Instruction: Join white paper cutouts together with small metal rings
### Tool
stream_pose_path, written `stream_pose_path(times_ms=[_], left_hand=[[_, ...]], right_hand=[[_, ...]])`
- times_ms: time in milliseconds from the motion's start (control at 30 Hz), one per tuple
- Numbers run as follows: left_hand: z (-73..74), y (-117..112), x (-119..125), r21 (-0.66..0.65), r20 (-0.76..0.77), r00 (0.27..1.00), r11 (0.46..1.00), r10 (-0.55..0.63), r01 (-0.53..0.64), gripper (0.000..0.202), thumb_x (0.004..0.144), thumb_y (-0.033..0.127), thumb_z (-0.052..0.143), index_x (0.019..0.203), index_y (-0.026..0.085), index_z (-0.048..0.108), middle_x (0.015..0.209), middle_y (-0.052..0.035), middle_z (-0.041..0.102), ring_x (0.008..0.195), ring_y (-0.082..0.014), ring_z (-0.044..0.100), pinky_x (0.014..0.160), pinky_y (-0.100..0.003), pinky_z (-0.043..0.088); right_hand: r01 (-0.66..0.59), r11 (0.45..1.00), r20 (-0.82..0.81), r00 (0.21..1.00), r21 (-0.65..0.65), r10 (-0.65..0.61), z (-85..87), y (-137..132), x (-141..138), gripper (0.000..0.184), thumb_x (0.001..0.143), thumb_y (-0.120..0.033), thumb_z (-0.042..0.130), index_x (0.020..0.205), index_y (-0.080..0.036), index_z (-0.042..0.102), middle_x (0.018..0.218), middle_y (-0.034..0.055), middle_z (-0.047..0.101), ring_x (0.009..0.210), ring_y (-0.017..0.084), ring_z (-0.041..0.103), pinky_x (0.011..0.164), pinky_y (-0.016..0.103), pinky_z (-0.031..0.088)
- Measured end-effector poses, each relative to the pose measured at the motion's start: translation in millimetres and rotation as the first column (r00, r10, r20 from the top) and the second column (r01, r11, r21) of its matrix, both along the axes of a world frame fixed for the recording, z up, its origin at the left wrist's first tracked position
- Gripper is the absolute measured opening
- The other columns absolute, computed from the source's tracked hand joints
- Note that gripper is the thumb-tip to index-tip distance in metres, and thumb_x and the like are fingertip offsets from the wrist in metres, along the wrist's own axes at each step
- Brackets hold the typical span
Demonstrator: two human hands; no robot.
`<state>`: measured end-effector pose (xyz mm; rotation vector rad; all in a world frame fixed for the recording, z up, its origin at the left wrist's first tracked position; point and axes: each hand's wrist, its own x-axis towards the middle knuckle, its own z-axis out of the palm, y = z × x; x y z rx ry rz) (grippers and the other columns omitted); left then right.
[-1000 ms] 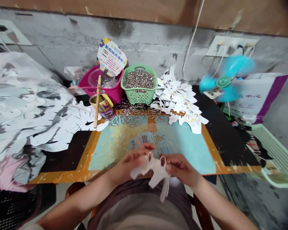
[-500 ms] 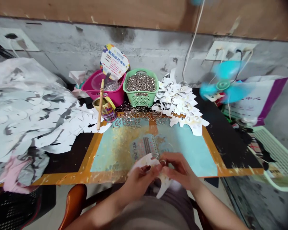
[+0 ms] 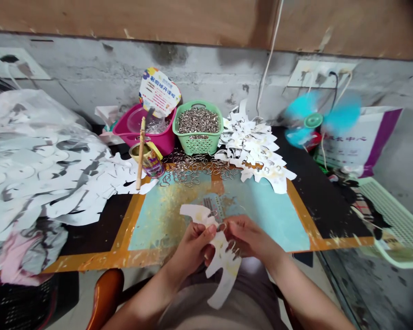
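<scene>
A white cut-out sheet (image 3: 226, 270) with jagged edges and yellowish smears hangs between my hands at the front edge of the table. My left hand (image 3: 195, 245) pinches its middle, thumb on top. Several metal rings stick out along its right side. My right hand (image 3: 249, 236) is closed at that edge, its fingertips on a metal ring (image 3: 222, 227); the other fingers are partly hidden behind the sheet. Beyond my hands, loose metal rings (image 3: 184, 176) lie spread on the table. More ringed white cut-outs (image 3: 258, 151) are piled at the back right.
A green basket (image 3: 198, 145) full of metal rings stands beside a pink basket (image 3: 163, 143). In front is a tin (image 3: 154, 166) with a wooden stick (image 3: 140, 156) across it. White cut-outs (image 3: 72, 174) heap up on the left. A blue fan (image 3: 312, 120) spins at right.
The white sheet has turned and spread into fuller view, its lower end swinging down and its rings now showing. My left hand has shifted slightly left; the view has moved a little.
</scene>
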<state>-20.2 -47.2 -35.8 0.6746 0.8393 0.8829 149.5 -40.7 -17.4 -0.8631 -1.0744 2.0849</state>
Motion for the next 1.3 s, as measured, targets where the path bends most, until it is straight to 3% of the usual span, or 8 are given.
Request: stream_pose_path(times_ms=[100,233,367,500,700,1033,1200,1300], left_hand=[[-6.6,3,-4,-0.039,-0.065,0.996,0.997,0.059,-0.062,0.059,0.064,0.069,0.078,0.058,0.018,0.05,0.037,0.0085,0.039,0.029,-0.0042,0.034,0.031,-0.015,0.023],[-4.3,-3,-6,0.0,-0.116,0.98,0.987,0.159,-0.161,0.059,0.061,0.074,0.075,0.077,0.019,0.059,0.058,0.0026,0.06,0.046,-0.0109,0.053,0.043,-0.022,0.046],[7.6,-12,0,0.149,-0.206,0.978,0.989,0.034,-0.003,0.043,0.065,0.052,0.085,0.08,0.016,0.066,0.077,-0.0035,0.066,0.069,-0.0158,0.06,0.054,-0.023,0.053],[8.5,-16,2,0.199,-0.224,0.975,0.979,0.017,0.028,0.034,0.077,0.048,0.078,0.079,0.016,0.067,0.07,-0.0011,0.06,0.062,-0.0122,0.054,0.052,-0.021,0.052],[-3.0,-14,0,0.159,-0.182,0.982,0.987,0.049,-0.02,0.04,0.078,0.052,0.076,0.068,0.014,0.065,0.061,-0.0005,0.057,0.053,-0.0098,0.05,0.05,-0.021,0.047],[-5.5,-16,3,0.039,-0.115,0.973,0.979,0.202,-0.199,0.052,0.059,0.06,0.085,0.071,0.015,0.062,0.065,0.0002,0.06,0.054,-0.0104,0.053,0.047,-0.019,0.043],[4.5,-21,9,-0.027,0.095,0.989,0.993,0.114,-0.112,0.048,0.063,0.053,0.086,0.067,0.012,0.062,0.054,0.0019,0.053,0.044,-0.0053,0.042,0.043,-0.017,0.033],[-0.5,-28,14,-0.061,0.149,0.977,0.988,0.15,-0.143,0.048,0.06,0.053,0.087,0.069,0.012,0.064,0.054,0.0019,0.055,0.044,-0.0058,0.043,0.044,-0.018,0.036]], right_hand=[[0.018,0.998,0.049,0.999,0.062,-0.021,-4.1,-1,6,0.045,0.076,-0.058,0.077,0.076,-0.016,0.062,0.064,-0.0021,0.057,0.052,0.008,0.047,0.048,0.019,0.032],[0.178,0.969,0.124,0.972,0.172,-0.2,-1.0,-4,3,0.038,0.081,-0.05,0.075,0.072,-0.017,0.059,0.063,-0.0033,0.054,0.053,0.008,0.043,0.051,0.02,0.031],[0.261,0.93,0.165,0.937,0.257,-0.308,0.8,-10,-6,0.037,0.085,-0.049,0.07,0.072,-0.018,0.054,0.061,-0.0039,0.051,0.052,0.008,0.039,0.048,0.02,0.029],[0.321,0.929,0.138,0.928,0.183,-0.347,-6.1,-11,-12,0.039,0.084,-0.046,0.072,0.067,-0.02,0.048,0.056,-0.0063,0.046,0.048,0.007,0.036,0.045,0.02,0.027],[0.129,0.991,-0.028,0.991,-0.024,-0.13,-12.1,4,4,0.056,0.071,-0.071,0.072,0.08,-0.016,0.062,0.067,-0.0009,0.057,0.052,0.009,0.045,0.047,0.021,0.033],[-0.036,0.943,0.243,0.969,0.332,-0.048,6.4,-5,10,0.037,0.091,-0.045,0.065,0.069,-0.017,0.053,0.062,-0.0057,0.037,0.057,0.008,0.028,0.052,0.022,0.021],[0.049,0.908,-0.014,0.999,0.415,-0.047,7.2,-13,0,0.034,0.09,-0.039,0.067,0.067,-0.017,0.055,0.065,-0.0028,0.044,0.06,0.01,0.035,0.055,0.024,0.026],[0.175,0.94,-0.23,0.967,0.294,-0.108,-10.4,-22,-7,0.034,0.086,-0.041,0.07,0.066,-0.018,0.056,0.069,-0.0004,0.05,0.063,0.011,0.041,0.057,0.025,0.029]])
